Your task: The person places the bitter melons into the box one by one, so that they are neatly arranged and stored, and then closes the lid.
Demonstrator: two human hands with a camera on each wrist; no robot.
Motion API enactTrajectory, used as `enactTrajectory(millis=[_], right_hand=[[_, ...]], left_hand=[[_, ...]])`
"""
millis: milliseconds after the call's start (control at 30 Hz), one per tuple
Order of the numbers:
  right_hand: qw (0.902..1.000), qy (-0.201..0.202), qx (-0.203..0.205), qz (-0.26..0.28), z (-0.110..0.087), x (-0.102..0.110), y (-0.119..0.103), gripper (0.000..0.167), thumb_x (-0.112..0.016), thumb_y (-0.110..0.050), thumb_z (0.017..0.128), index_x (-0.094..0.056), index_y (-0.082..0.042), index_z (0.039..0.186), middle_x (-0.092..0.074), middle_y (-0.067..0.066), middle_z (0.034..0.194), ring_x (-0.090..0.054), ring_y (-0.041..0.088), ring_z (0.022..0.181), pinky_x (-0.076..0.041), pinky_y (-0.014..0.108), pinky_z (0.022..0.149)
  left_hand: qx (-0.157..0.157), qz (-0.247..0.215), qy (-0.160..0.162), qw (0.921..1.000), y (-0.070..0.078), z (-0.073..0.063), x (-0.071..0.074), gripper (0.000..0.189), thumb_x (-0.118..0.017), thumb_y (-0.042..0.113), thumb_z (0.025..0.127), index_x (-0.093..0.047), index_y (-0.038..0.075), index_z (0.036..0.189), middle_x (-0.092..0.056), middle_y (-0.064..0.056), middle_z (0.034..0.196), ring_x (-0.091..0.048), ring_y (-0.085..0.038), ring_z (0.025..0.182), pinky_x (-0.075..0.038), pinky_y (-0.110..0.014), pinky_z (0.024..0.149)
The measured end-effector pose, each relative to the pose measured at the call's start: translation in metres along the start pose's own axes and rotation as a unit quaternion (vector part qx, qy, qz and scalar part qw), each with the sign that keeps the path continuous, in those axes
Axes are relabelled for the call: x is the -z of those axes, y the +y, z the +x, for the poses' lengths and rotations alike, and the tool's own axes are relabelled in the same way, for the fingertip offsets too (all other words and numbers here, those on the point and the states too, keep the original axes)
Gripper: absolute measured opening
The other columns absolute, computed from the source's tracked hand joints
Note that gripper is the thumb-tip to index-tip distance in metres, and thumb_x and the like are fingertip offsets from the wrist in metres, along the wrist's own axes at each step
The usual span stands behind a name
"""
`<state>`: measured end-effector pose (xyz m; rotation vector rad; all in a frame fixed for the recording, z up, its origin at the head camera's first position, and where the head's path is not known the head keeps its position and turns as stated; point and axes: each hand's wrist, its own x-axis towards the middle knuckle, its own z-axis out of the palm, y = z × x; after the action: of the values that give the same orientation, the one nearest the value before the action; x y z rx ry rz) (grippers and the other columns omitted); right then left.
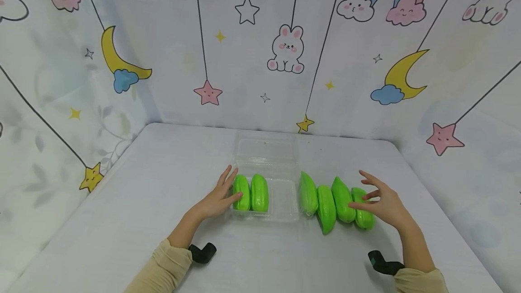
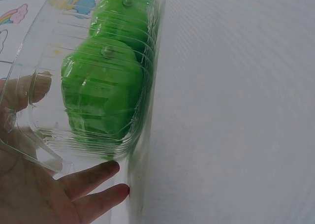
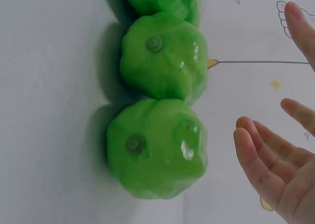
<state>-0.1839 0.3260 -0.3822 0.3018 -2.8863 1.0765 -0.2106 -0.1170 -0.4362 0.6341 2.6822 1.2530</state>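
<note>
A clear plastic box [image 1: 283, 200] lies with its hinged lid [image 1: 266, 150] folded back. Side by side in its left half are two glossy green peppers, a left one [image 1: 243, 184] and a right one [image 1: 259, 192]. My left hand [image 1: 220, 198] is at the box's left side, fingers extended, its thumb over the left pepper; whether it presses the box is unclear. Several more long green peppers [image 1: 326, 209] stand in a row right of the box. Over the rightmost pepper [image 3: 157, 147] hovers my right hand [image 1: 382, 202], fingers spread, apart from it and holding nothing.
White cloth covers the table [image 1: 179, 157], and a patterned curtain [image 1: 244, 58] rises behind and at both sides. Black wrist mounts, left [image 1: 203, 253] and right [image 1: 384, 263], stick out from the wrists near the front.
</note>
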Motion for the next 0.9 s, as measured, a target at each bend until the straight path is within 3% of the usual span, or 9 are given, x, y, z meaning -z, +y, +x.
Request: enactTrajectory(millis=[400, 900], right_hand=[[0.9999, 0.004, -0.009, -0.011, -0.005, 0.002, 0.013, 0.093, -0.077, -0.038, 0.072, -0.026, -0.016, 0.146, -0.042, 0.022, 0.132, -0.055, 0.033, 0.097, -0.052, 0.038, 0.072], [0.9996, -0.01, -0.025, -0.004, -0.006, 0.005, 0.019, 0.088, -0.076, -0.033, 0.074, -0.027, -0.012, 0.145, -0.04, 0.026, 0.132, -0.053, 0.039, 0.101, -0.051, 0.044, 0.071]], left_hand=[[0.0, 0.004, -0.002, 1.0, 0.0, 0.0, 0.001, 0.074, -0.047, 0.038, 0.095, -0.003, 0.011, 0.148, 0.012, -0.01, 0.152, -0.006, -0.037, 0.136, -0.02, -0.059, 0.101], [-0.004, 0.001, -0.002, 1.0, -0.002, 0.001, 0.0, 0.074, -0.047, 0.038, 0.095, -0.004, 0.009, 0.148, 0.011, -0.012, 0.151, -0.006, -0.039, 0.136, -0.02, -0.06, 0.101]])
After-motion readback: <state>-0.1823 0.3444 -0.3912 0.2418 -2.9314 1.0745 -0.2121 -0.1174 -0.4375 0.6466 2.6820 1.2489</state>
